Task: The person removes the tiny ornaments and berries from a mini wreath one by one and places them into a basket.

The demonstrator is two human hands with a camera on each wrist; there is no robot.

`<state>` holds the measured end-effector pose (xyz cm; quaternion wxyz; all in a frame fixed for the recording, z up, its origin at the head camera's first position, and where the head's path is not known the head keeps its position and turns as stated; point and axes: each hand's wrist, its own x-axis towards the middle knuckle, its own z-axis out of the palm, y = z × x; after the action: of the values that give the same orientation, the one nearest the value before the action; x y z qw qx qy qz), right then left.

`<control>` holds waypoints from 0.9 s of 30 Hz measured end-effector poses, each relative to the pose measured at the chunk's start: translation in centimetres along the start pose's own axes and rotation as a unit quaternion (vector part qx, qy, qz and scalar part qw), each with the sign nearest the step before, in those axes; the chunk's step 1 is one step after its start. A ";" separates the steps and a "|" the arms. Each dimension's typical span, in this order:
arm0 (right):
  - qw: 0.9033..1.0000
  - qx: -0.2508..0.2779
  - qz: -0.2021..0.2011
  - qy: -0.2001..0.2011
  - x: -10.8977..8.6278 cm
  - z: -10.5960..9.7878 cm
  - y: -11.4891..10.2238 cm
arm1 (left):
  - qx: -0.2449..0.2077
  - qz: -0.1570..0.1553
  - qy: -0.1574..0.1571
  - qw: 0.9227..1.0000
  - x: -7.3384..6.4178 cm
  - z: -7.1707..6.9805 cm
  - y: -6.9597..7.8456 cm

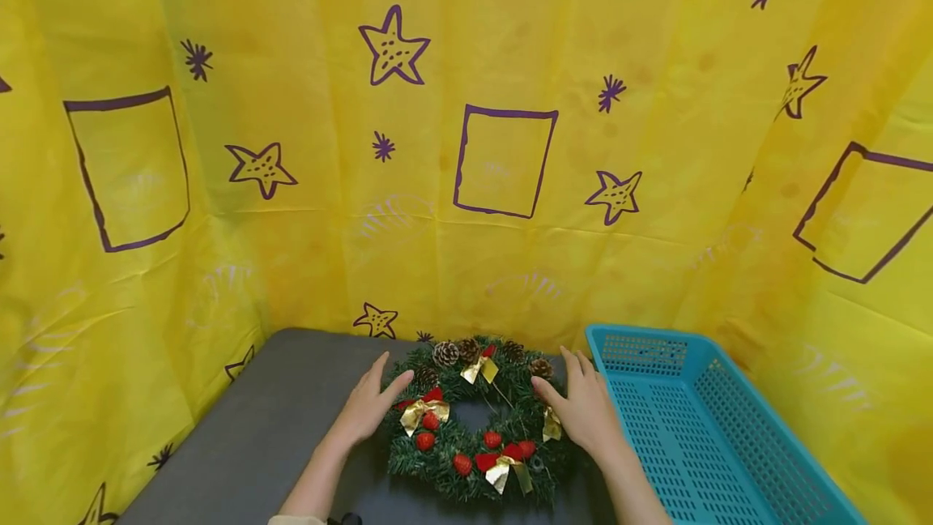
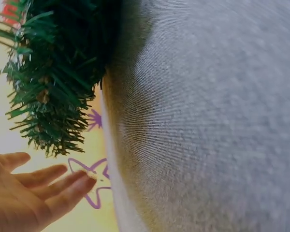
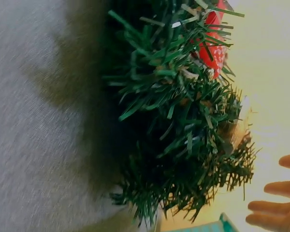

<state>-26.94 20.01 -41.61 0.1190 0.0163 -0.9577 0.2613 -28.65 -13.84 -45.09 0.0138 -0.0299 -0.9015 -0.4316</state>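
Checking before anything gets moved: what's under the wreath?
Dark tabletop shows through the central opening of the wreath. Directly beneath its green ring, the surface is covered, so I can't tell whether anything lies there.

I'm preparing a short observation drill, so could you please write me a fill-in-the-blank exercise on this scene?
In the head view, the wreath lies to the ____ of the basket.
Of the person's left hand and right hand, the ____ one is nearer the basket.
Behind the table, purple stars mark a ____ curtain.
The berry ornaments on the wreath are colored ____.

Missing words: left; right; yellow; red.
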 end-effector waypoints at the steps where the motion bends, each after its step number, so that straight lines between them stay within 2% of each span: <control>1: 1.000 0.012 0.003 0.005 0.2 0.0 -0.1 | -0.020 -0.006 -0.005 1.000 0.1 -0.1 -0.1; 4: 0.999 0.046 0.009 0.022 0.8 0.2 -0.5 | -0.072 -0.020 -0.021 0.997 0.6 -0.3 -0.5; 6: 0.997 0.070 0.013 0.031 1.2 0.4 -0.8 | -0.118 -0.033 -0.034 0.992 1.0 -0.3 -0.9; 9: 0.993 0.106 0.015 0.045 1.9 0.8 -0.9 | -0.194 -0.059 -0.055 0.978 1.6 -0.1 -1.5; 11: 0.990 0.130 0.025 0.053 2.4 1.1 -0.9 | -0.244 -0.073 -0.065 0.965 1.9 0.1 -2.1; 14: 0.982 0.174 0.044 0.061 2.7 1.7 -0.6 | -0.296 -0.087 -0.070 0.949 2.2 0.3 -3.0; 17: 0.970 0.225 0.068 0.065 2.9 2.4 -0.2 | -0.331 -0.097 -0.072 0.936 2.2 0.6 -3.8; 19: 0.961 0.257 0.082 0.066 3.0 2.8 0.1 | -0.337 -0.105 -0.074 0.933 2.1 0.7 -4.1; 23: 0.936 0.331 0.108 0.058 3.4 3.3 0.8 | -0.341 -0.111 -0.095 0.929 2.4 0.8 -4.4; 25: 0.926 0.356 0.119 0.051 3.4 3.3 1.1 | -0.352 -0.112 -0.108 0.923 2.6 0.8 -4.4; 27: 0.924 0.360 0.122 0.048 3.4 3.3 1.3 | -0.368 -0.112 -0.114 0.916 2.8 0.9 -4.6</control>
<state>-31.08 19.53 -44.20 0.1183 -0.0710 -0.7871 0.6012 -31.72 -15.85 -49.10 -0.1499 0.0195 -0.6714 -0.7255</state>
